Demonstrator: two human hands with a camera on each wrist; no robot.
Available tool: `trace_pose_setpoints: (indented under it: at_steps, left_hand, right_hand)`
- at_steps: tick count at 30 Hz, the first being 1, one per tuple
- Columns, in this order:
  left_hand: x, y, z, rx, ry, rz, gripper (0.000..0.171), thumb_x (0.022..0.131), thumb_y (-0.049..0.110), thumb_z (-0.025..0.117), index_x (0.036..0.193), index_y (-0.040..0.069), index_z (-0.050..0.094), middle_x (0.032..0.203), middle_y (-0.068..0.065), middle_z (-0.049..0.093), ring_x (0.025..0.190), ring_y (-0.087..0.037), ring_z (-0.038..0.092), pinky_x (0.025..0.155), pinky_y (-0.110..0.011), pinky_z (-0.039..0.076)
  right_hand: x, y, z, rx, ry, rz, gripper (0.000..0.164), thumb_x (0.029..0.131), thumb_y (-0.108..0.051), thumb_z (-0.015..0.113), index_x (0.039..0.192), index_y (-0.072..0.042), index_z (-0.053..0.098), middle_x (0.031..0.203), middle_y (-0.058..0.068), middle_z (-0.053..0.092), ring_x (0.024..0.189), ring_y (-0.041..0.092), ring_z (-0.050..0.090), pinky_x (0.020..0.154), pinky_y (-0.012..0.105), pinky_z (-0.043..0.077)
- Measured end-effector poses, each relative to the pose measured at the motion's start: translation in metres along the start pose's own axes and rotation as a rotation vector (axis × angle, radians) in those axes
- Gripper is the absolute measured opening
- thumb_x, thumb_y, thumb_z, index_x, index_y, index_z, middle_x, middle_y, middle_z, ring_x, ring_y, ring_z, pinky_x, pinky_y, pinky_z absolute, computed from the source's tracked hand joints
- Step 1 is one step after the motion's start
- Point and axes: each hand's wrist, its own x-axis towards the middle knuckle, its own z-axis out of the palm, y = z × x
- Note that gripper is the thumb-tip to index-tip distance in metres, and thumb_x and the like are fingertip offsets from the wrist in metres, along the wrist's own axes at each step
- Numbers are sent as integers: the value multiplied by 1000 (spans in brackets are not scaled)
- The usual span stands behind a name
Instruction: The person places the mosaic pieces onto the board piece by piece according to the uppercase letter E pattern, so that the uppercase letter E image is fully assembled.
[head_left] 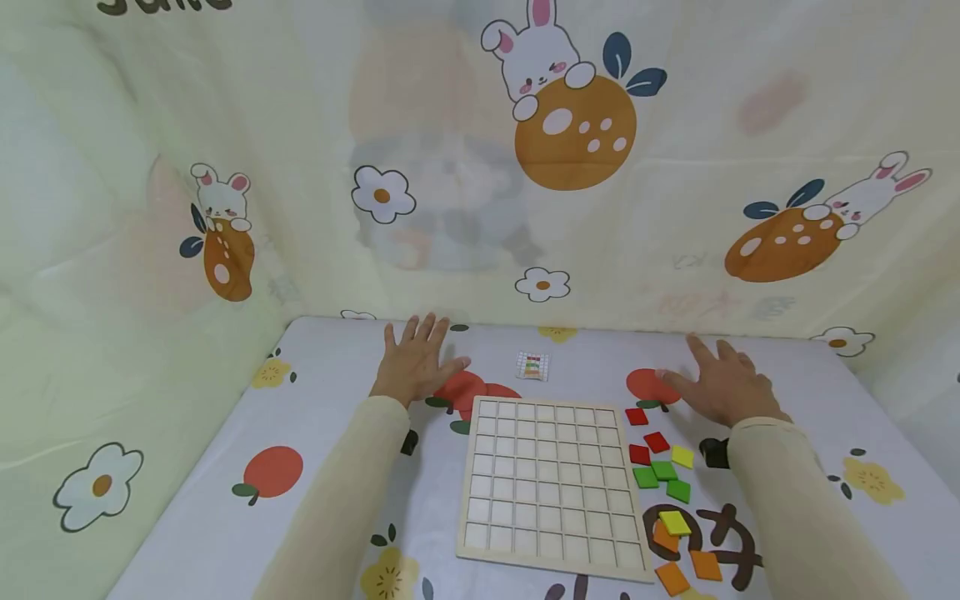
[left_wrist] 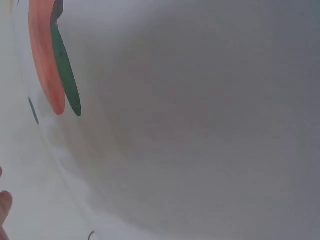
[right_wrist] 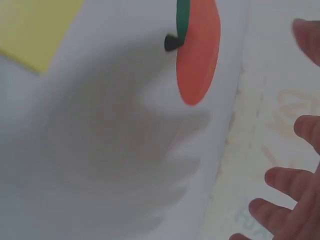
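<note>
My left hand (head_left: 411, 365) is spread with fingers straight, at the far left of the white grid board (head_left: 555, 483), and holds nothing. My right hand (head_left: 726, 385) hangs with loosely spread fingers beyond the board's right side, also holding nothing; its fingers (right_wrist: 287, 182) show at the edge of the right wrist view. Along the board's right edge lie small square tiles: red (head_left: 637, 417), green (head_left: 646, 477), yellow (head_left: 682, 456) and orange (head_left: 706, 566). One yellow tile (head_left: 675, 523) overlaps an orange one. The board's wooden-rimmed cells hold no tiles.
Behind the board lies a small printed card (head_left: 532, 366) with a coloured grid pattern. A patterned cloth (head_left: 187, 533) with fruit and flowers covers the table. Curtains (head_left: 450, 100) with rabbit prints hang at the back and on both sides.
</note>
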Motion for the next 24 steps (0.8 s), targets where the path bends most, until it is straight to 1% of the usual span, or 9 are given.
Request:
trace_pose_setpoints:
  at_steps: [3, 5, 7, 9, 12, 14, 18, 21, 24]
  left_hand:
    - [-2, 1, 0, -37, -19, 2, 87, 101, 69, 42, 167, 17, 21, 173, -12, 21, 158, -39, 20, 124, -69, 8]
    - [-3, 2, 0, -87, -37, 2, 87, 101, 67, 45, 167, 16, 21, 172, -13, 24, 156, -40, 25, 124, -68, 14]
    - [-5, 3, 1, -160, -45, 4, 86, 101, 63, 50, 167, 15, 23, 170, -15, 28, 153, -40, 31, 123, -65, 24]
    - [-8, 6, 3, -244, -55, -1, 83, 102, 55, 56, 166, 13, 25, 167, -16, 32, 151, -40, 35, 121, -60, 32]
    - [-16, 10, 6, -385, -63, -14, 77, 100, 42, 65, 163, 9, 32, 163, -17, 39, 148, -39, 39, 118, -56, 39]
    - [-22, 13, 9, -479, -69, -29, 74, 99, 33, 69, 160, 7, 37, 158, -18, 45, 145, -37, 43, 116, -54, 42]
    - [-35, 20, 13, -658, -67, -52, 73, 95, 27, 76, 156, 5, 43, 150, -16, 54, 137, -35, 51, 109, -52, 50]
    - [-42, 22, 18, -730, -55, -52, 74, 92, 27, 80, 155, 7, 45, 145, -14, 58, 130, -32, 56, 104, -49, 54]
    - [-48, 25, 20, -777, -49, -50, 77, 89, 26, 83, 154, 8, 46, 142, -12, 60, 126, -30, 58, 102, -47, 55]
  right_hand:
    - [2, -2, 4, 53, -25, -25, 98, 96, -58, 62, 161, 3, 21, 152, 46, 24, 131, 67, 31, 101, 82, 36]
    - [2, -4, 7, 95, -50, -47, 95, 95, -51, 68, 159, 5, 25, 149, 45, 30, 129, 64, 37, 98, 78, 42]
    - [2, -8, 11, 130, -79, -68, 90, 94, -45, 71, 157, 6, 31, 145, 43, 39, 126, 60, 43, 96, 73, 48]
    - [1, -13, 15, 167, -112, -73, 86, 92, -41, 75, 155, 4, 37, 141, 41, 45, 123, 56, 47, 93, 68, 53]
    - [-1, -19, 20, 224, -164, -70, 82, 90, -37, 79, 153, 3, 43, 137, 36, 53, 119, 51, 51, 88, 60, 58]
    - [-3, -22, 22, 262, -192, -65, 82, 89, -34, 81, 153, 2, 44, 134, 34, 55, 116, 48, 51, 86, 55, 60]
    - [-7, -23, 27, 305, -215, -65, 80, 85, -33, 86, 147, 2, 51, 123, 28, 61, 109, 42, 53, 82, 49, 59]
    - [-10, -22, 33, 330, -205, -76, 75, 83, -32, 88, 142, 2, 56, 115, 22, 62, 105, 39, 53, 77, 42, 58]
    - [-13, -21, 37, 343, -181, -104, 71, 83, -30, 88, 140, 0, 60, 112, 18, 62, 105, 37, 53, 74, 38, 58]
